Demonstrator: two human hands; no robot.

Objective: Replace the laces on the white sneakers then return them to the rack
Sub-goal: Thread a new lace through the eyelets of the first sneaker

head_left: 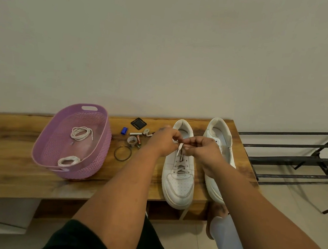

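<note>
On the wooden bench [11,168], my left hand [164,142] and right hand [202,149] pinch the lace [179,149] above the left sneaker [179,179]'s top eyelets. I judge I'm mid-lacing; next, feeding the tip through.

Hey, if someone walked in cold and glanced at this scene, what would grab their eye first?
Probably the left hand and right hand meeting at center, pinching a lace over the left sneaker, with the other sneaker beside it on the wooden bench. Next, the purple basket on the left, holding two coiled laces, and the black rack on the right.
</note>
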